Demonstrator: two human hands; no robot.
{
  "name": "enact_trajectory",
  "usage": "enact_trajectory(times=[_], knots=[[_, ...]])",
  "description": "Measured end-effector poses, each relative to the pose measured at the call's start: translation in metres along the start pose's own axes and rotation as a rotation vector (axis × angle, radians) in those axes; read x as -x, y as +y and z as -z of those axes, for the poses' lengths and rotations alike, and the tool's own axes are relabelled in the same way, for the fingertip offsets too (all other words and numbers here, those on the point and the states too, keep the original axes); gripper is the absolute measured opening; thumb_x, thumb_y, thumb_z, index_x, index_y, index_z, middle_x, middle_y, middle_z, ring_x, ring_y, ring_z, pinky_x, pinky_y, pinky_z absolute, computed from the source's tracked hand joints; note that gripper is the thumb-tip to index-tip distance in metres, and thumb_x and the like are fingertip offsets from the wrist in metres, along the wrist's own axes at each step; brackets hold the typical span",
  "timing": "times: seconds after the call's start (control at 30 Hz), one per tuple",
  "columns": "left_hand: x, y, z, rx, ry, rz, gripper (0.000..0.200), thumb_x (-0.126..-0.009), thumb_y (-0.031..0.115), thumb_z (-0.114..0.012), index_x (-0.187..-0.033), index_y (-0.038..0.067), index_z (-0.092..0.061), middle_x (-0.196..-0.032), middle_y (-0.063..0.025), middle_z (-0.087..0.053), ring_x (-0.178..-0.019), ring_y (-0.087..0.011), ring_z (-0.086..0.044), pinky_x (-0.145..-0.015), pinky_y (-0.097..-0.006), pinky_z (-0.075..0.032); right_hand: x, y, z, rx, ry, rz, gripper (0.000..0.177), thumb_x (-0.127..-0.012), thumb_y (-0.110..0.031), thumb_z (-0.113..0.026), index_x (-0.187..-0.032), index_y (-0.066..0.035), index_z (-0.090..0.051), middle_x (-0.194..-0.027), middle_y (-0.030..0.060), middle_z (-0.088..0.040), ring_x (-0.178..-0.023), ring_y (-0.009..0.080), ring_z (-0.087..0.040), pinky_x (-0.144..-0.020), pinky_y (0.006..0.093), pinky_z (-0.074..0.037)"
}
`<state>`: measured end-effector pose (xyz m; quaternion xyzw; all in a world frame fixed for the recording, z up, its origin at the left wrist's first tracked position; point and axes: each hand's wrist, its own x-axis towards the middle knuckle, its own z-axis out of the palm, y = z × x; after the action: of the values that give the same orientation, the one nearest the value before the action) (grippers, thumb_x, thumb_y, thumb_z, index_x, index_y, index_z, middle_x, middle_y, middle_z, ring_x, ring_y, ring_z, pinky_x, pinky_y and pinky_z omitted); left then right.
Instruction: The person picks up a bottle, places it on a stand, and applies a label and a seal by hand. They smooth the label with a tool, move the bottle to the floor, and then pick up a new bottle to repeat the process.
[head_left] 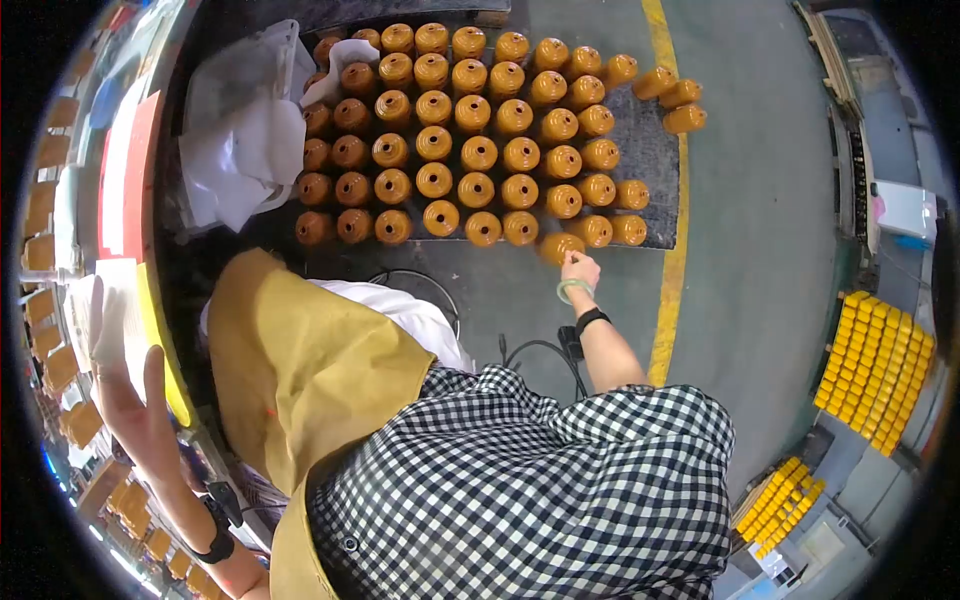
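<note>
My right hand (580, 270) has its fingers closed on a glossy orange-brown cylinder (559, 248) at the near edge of a large group. The held piece is slightly blurred. Other ribbed cylinders of that kind (479, 153), most with a dark hole in the top, stand in rows on a dark board (655, 150). At the far left, my left hand (130, 400) is stretched out with fingers apart, near a white sheet (118, 310) at the workbench edge. Nothing shows in its grip.
Crumpled white plastic (235, 150) lies left of the rows. A few cylinders (683, 93) lie tilted at the board's right end, by a yellow floor line (664, 330). A black cable (545, 345) crosses the floor. Racks of yellow pieces (875, 370) stand at right.
</note>
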<state>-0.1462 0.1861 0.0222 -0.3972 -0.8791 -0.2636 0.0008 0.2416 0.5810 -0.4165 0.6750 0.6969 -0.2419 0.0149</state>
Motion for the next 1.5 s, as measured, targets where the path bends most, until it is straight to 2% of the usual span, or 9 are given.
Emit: enact_trajectory(times=[0.5, 0.67, 0.87, 1.0, 1.03, 1.07, 1.13, 1.33, 1.5], knots=[[-0.007, 0.022, -0.017, 0.008, -0.033, 0.081, 0.054, -0.093, -0.003, -0.063, -0.146, -0.001, -0.053, -0.157, -0.0176, -0.046, -0.149, -0.0292, -0.04, -0.124, -0.0432, -0.027, -0.025, -0.012, -0.052, 0.058, 0.03, -0.057, 0.027, -0.093, -0.037, -0.068, -0.102, -0.015, -0.079, -0.104, 0.0185, -0.075, -0.099, 0.0405, -0.071, -0.085, 0.0499, -0.057], [-0.004, 0.025, -0.018, -0.015, -0.009, 0.091, 0.052, -0.094, 0.001, -0.065, -0.145, 0.003, -0.056, -0.158, -0.0186, -0.045, -0.149, -0.0301, -0.039, -0.125, -0.0455, -0.027, -0.014, -0.041, 0.0, 0.096, 0.025, -0.154, 0.028, -0.094, -0.037, -0.069, -0.102, -0.011, -0.077, -0.109, 0.0162, -0.074, -0.102, 0.0372, -0.07, -0.087, 0.0493, -0.056], [0.011, 0.006, -0.019, 0.031, -0.006, 0.213, 0.053, -0.092, -0.004, -0.064, -0.145, 0.002, -0.056, -0.159, -0.0187, -0.045, -0.148, -0.0291, -0.04, -0.124, -0.0446, -0.028, -0.116, -0.095, 0.018, -0.118, 0.166, 0.464, 0.041, -0.095, -0.032, -0.07, -0.129, -0.011, -0.059, -0.118, 0.0187, -0.069, -0.107, 0.041, -0.065, -0.092, 0.0503, -0.052], [0.025, 0.002, 0.025, -0.143, -0.015, 0.228, 0.055, -0.092, -0.007, -0.063, -0.146, 0.002, -0.056, -0.16, -0.0175, -0.044, -0.145, -0.0244, -0.045, -0.118, -0.0395, -0.037, -0.166, -0.158, 0.029, 0.097, 0.07, 0.337, 0.055, -0.095, -0.031, -0.07, -0.144, -0.014, -0.051, -0.12, 0.0281, -0.066, -0.114, 0.0445, -0.063, -0.096, 0.0528, -0.051], [0.031, 0.005, 0.039, -0.228, -0.017, 0.354, 0.055, -0.093, -0.006, -0.063, -0.147, 0.003, -0.055, -0.16, -0.0159, -0.044, -0.142, -0.022, -0.048, -0.109, -0.0352, -0.045, -0.183, -0.161, 0.023, 0.154, 0.041, 0.342, 0.054, -0.096, -0.03, -0.069, -0.144, -0.015, -0.051, -0.121, 0.0253, -0.066, -0.114, 0.0432, -0.064, -0.096, 0.0522, -0.052], [0.045, -0.009, 0.055, -0.209, -0.009, 0.417, 0.05, -0.099, 0.004, -0.059, -0.149, 0.005, -0.053, -0.165, -0.0158, -0.035, -0.149, -0.0308, -0.04, -0.122, -0.0477, -0.032, -0.2, -0.163, 0.018, 0.211, 0.014, 0.347, 0.053, -0.096, -0.03, -0.069, -0.144, -0.017, -0.052, -0.123, 0.0224, -0.066, -0.113, 0.0419, -0.065, -0.095, 0.0516, -0.053], [0.069, -0.021, 0.082, -0.074, 0.081, 0.583, 0.048, -0.102, 0.006, -0.058, -0.15, 0.004, -0.052, -0.164, -0.014, -0.038, -0.147, -0.0283, -0.042, -0.122, -0.0462, -0.033, -0.219, -0.165, 0.008, 0.248, -0.061, 0.367, 0.042, -0.097, -0.027, -0.066, -0.136, -0.012, -0.059, -0.122, 0.0215, -0.068, -0.114, 0.039, -0.066, -0.095, 0.0509, -0.055], [0.123, -0.035, 0.105, -0.27, 0.097, 0.592, 0.046, -0.104, 0.015, -0.061, -0.149, 0.011, -0.054, -0.162, -0.0089, -0.042, -0.149, -0.024, -0.039, -0.124, -0.0464, -0.032, -0.216, -0.178, 0.013, 0.271, 0.133, 0.333, 0.017, -0.096, -0.015, -0.061, -0.108, -0.004, -0.064, -0.107, 0.0218, -0.073, -0.102, 0.0395, -0.071, -0.086, 0.0505, -0.058], [0.135, -0.037, 0.099, -0.123, 0.193, 0.723, 0.048, -0.103, 0.02, -0.064, -0.15, 0.011, -0.054, -0.164, -0.0077, -0.039, -0.152, -0.0239, -0.035, -0.125, -0.0472, -0.029, -0.226, -0.174, 0.017, 0.304, 0.106, 0.369, 0.025, -0.094, -0.023, -0.071, -0.112, -0.007, -0.068, -0.108, 0.0226, -0.073, -0.104, 0.0412, -0.07, -0.089, 0.0507, -0.056]])
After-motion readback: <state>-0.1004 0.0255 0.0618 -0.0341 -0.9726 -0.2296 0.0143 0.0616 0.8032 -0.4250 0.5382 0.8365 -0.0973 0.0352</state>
